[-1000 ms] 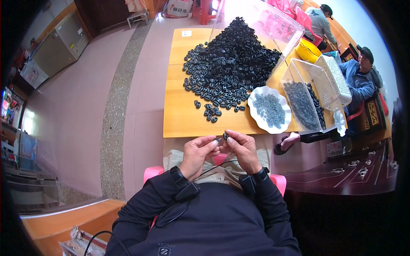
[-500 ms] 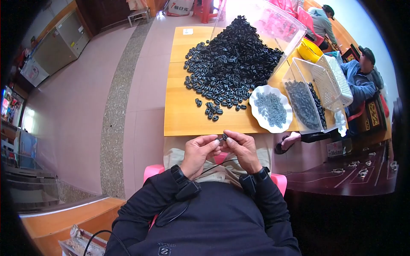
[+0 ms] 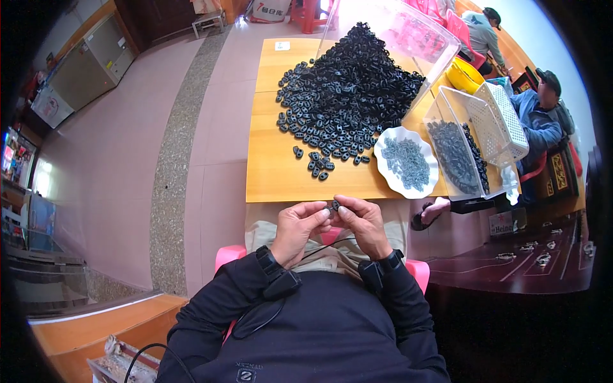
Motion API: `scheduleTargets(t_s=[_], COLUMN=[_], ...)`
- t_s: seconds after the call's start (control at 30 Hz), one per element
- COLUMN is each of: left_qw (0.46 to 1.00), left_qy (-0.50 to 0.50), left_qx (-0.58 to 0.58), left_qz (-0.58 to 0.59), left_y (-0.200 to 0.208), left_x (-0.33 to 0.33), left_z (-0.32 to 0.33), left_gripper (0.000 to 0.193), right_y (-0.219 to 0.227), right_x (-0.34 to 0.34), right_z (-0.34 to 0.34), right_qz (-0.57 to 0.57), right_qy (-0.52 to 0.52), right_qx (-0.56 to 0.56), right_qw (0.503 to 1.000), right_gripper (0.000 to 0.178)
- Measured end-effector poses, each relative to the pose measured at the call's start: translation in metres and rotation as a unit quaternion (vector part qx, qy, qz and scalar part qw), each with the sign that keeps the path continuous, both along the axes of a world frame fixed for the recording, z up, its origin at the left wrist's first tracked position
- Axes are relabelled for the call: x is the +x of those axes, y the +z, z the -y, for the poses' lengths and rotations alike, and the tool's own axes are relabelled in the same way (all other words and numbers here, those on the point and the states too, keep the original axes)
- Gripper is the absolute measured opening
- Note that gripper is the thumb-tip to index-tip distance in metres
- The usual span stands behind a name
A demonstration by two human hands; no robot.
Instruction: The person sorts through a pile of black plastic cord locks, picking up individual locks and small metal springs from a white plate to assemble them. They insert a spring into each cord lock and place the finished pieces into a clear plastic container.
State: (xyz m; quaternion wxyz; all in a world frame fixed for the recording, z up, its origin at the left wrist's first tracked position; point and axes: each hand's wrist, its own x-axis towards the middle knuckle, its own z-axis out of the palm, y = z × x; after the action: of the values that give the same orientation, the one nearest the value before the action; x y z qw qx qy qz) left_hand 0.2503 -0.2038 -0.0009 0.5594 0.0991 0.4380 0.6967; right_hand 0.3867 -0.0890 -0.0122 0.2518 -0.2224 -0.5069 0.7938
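Frame centre: my left hand (image 3: 295, 225) pinches a small part (image 3: 329, 209), my right hand (image 3: 363, 223) a black piece (image 3: 336, 205); steady alignment advised.

Left of the plate (image 3: 391, 182) (on the table (image 3: 281, 179)) lie loose pieces (image 3: 315, 156).

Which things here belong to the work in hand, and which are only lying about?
Seemingly for the work:
held black piece
heaped black pieces
white scalloped dish
small grey pieces
clear bin with dark pieces

Probably only lying about:
yellow basin
white perforated basket
white card
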Motion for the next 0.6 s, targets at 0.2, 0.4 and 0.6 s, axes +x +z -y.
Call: scheduleTargets(t_s=[0.2, 0.4, 0.6], left_qw=[1.0, 1.0, 1.0], left_qy=[-0.001, -0.002, -0.006], left_qx=[0.001, -0.001, 0.002], left_qz=[-0.002, 0.0, -0.002], left_y=[-0.0007, -0.0043, -0.0043], left_x=[0.0002, -0.0001, -0.0005], left_z=[-0.0004, -0.0002, -0.0001], left_gripper=[0.018, 0.016, 0.015], right_y=[-0.001, -0.0003, 0.0011], right_x=[-0.0004, 0.0002, -0.0004], right_z=[0.0, 0.0007, 0.0007], right_qz=[0.0, 0.009, 0.01], right_qy=[0.017, 0.022, 0.027], right_qx=[-0.007, -0.006, -0.019], right_qw=[1.0, 1.0, 0.999], right_gripper=[0.026, 0.027, 0.027])
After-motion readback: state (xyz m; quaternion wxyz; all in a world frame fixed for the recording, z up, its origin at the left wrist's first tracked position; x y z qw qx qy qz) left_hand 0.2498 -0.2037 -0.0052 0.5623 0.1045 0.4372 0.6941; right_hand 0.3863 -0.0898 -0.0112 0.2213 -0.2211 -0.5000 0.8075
